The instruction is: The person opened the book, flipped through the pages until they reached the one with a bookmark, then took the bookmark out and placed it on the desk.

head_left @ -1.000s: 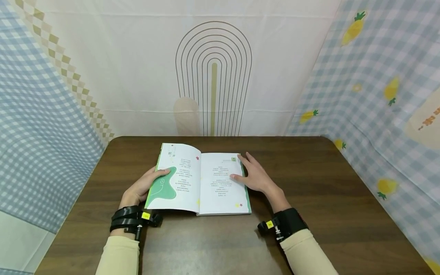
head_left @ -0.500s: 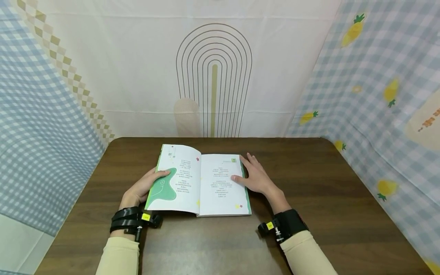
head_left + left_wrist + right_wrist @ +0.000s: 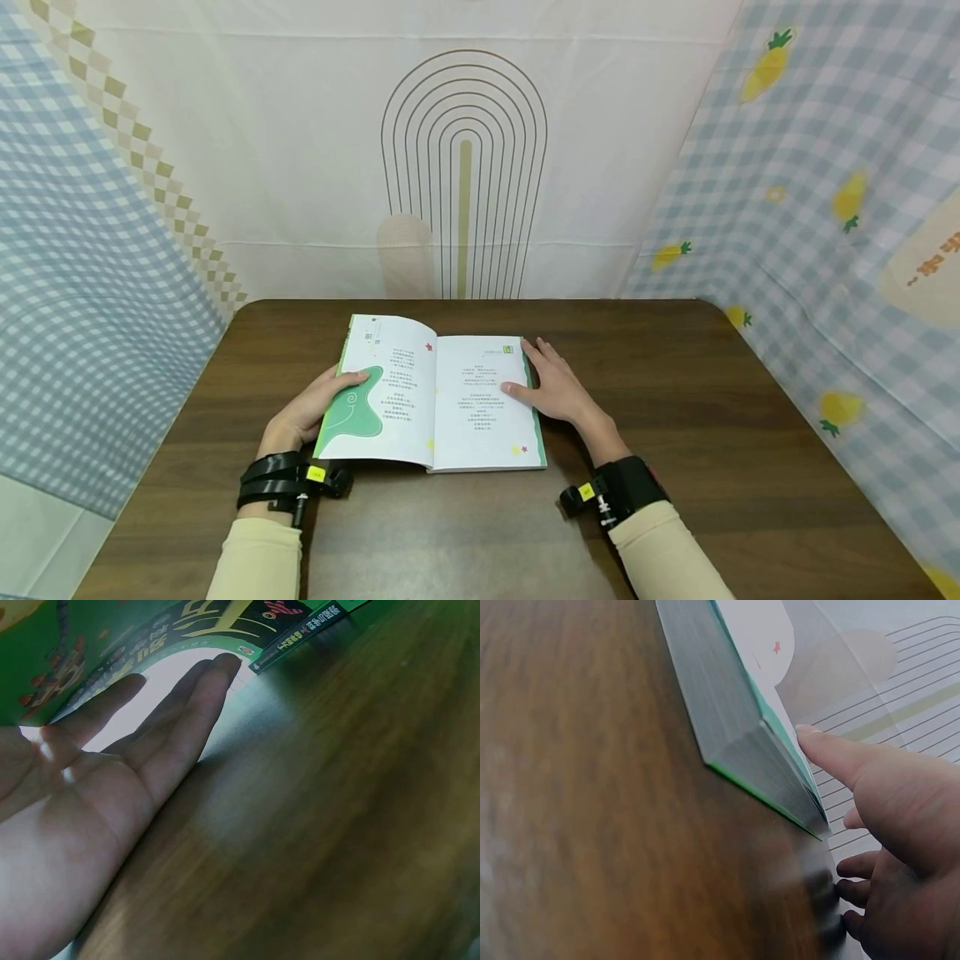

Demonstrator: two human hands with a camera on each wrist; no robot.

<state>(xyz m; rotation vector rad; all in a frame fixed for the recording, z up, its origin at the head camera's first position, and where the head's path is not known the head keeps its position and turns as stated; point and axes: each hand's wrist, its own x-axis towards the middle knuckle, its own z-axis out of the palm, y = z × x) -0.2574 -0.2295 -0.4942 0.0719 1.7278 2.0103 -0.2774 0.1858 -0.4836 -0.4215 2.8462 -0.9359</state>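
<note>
An open book (image 3: pixel 480 400) with white printed pages lies on the table, its left side raised in a curve. My left hand (image 3: pixel 310 407) holds that side, thumb over the green shape on the page, fingers behind the cover. In the left wrist view, the fingers of the left hand (image 3: pixel 112 795) stretch beneath the green cover (image 3: pixel 112 637). My right hand (image 3: pixel 558 387) rests at the book's right edge, thumb on the right page, other fingers spread beyond it. In the right wrist view, the thumb of the right hand (image 3: pixel 907 817) touches the page above the thick page block (image 3: pixel 712 682).
The dark wooden table (image 3: pixel 750 467) reaches around the book on all sides. A white cloth with printed arches (image 3: pixel 465 175) hangs behind it. Blue checked cloths hang at the left (image 3: pixel 97 233) and right (image 3: pixel 787 167). Each wrist wears a black strapped camera.
The right hand's fingers have lowered slightly at the book's upper right edge. The left hand and the book stay as they were, apart from a slight shift of the view.
</note>
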